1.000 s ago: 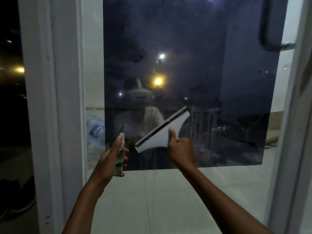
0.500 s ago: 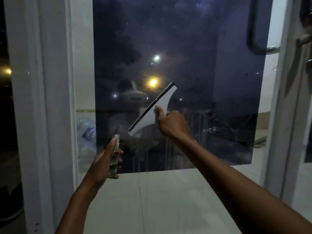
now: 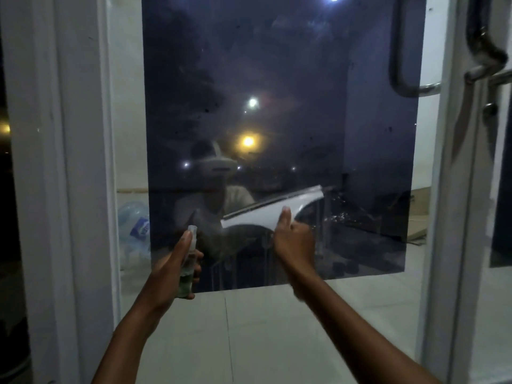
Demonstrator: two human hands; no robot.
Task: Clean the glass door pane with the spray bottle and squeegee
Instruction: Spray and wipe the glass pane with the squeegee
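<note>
1. Gripping a white T-shaped plastic squeegee [image 3: 273, 212], the right hand [image 3: 292, 241] presses its blade to the dark tinted glass door pane [image 3: 277, 79], blade tilted toward 2 o'clock.
2. At 9 o'clock, the left hand [image 3: 173, 266] clasps a small clear green-tinted spray bottle [image 3: 188, 268] upright.
3. Specks dot the pane's upper area.

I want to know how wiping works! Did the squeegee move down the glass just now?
Yes. The squeegee went lower: before, its blade reached up near the orange light; now it sits well below.
</note>
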